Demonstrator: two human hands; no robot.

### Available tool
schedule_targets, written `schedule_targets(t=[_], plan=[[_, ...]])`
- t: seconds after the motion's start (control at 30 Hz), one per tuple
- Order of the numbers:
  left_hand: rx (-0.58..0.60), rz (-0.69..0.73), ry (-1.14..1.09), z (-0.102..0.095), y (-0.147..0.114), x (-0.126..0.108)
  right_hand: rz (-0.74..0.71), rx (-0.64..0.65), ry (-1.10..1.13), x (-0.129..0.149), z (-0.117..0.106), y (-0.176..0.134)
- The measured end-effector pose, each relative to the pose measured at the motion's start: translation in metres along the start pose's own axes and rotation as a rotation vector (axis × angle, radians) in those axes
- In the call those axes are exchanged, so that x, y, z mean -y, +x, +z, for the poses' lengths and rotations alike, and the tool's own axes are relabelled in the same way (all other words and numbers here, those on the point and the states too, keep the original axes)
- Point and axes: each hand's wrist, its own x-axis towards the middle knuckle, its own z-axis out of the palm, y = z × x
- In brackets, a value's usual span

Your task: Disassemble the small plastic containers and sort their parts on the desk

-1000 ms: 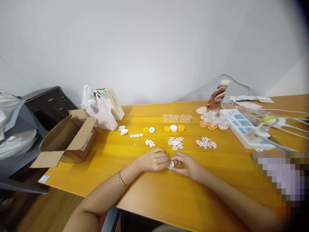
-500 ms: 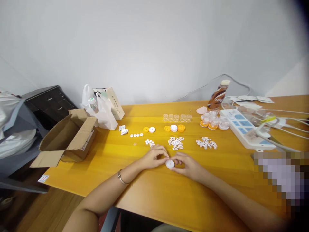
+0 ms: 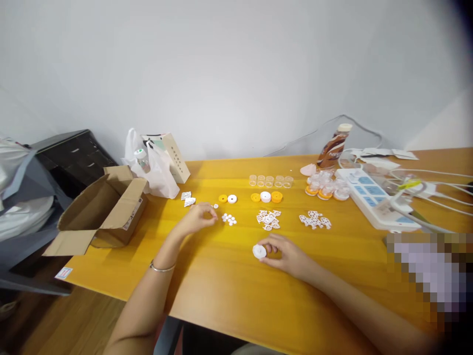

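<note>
My right hand [image 3: 283,252] grips a small round white plastic piece [image 3: 259,251] by its right edge, thumb below and fingers above, low over the table's near middle. My left hand [image 3: 199,218] is farther left, its thumb and index finger curled together; whatever is between the tips, if anything, is too small to make out. It partly covers a row of small white pieces, one of which [image 3: 216,206] shows past the fingers. Just right of it are several white round buttons [image 3: 229,219]. Farther right lie a pile of white openwork pieces [image 3: 269,220] and a second pile [image 3: 315,220].
Behind are yellow and white round discs [image 3: 232,198], orange and white rings [image 3: 277,197], clear cups [image 3: 269,181] and stacked clear-and-orange pieces [image 3: 326,187]. A cardboard box [image 3: 121,217] and plastic bag [image 3: 162,177] stand left; a bottle [image 3: 334,148] and power strip [image 3: 377,197] right.
My left hand has let go of the round white piece and moved left to the small parts. My right hand keeps holding the piece in nearly the same place.
</note>
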Motion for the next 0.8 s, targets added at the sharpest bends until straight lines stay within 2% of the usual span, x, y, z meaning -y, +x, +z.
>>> schedule_targets(t=[0.07,0.13,0.33,0.67,0.8], plan=[[0.064,-0.081,0.018,-0.013,-0.004,0.011,0.002,0.001,-0.001,0.001,-0.001,0.000],[0.127,-0.126,0.022,-0.018,-0.006,0.019,0.000,0.002,-0.009,0.002,-0.001,0.000],[0.211,-0.128,0.111,-0.010,-0.002,0.022,-0.020,-0.011,-0.025,0.001,0.000,0.000],[0.128,-0.157,0.199,-0.005,-0.001,0.026,-0.021,0.001,-0.023,0.000,0.000,0.000],[0.055,-0.165,0.241,-0.005,-0.001,0.019,-0.031,0.000,-0.021,-0.001,0.000,0.000]])
